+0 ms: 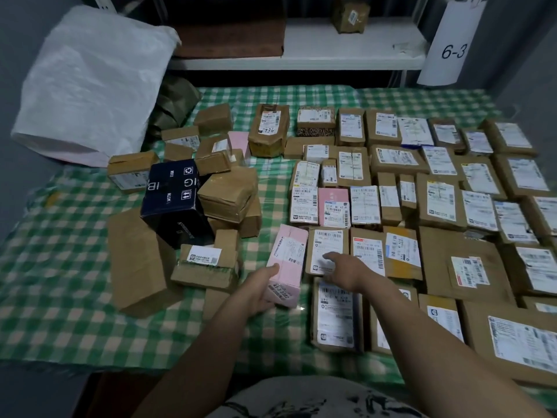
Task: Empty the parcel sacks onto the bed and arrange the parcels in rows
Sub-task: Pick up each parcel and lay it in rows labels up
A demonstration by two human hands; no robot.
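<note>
A bed with a green checked cover (75,327) carries many parcels. On the right half, several rows of labelled cardboard parcels (437,206) lie label up. On the left sits a loose heap of brown boxes (229,194) around a dark blue box (173,203). My left hand (260,292) grips the near end of a long pink parcel (287,260), which lies at the left end of a near row. My right hand (346,270) rests flat with fingers spread on a brown labelled parcel (327,248) just right of the pink one.
A white woven sack (90,82) lies at the bed's far left corner, with a dark green bag (174,104) beside it. Behind the bed a white shelf (331,49) holds one brown parcel (351,15). A sign reading 6-3 (453,46) hangs at the right.
</note>
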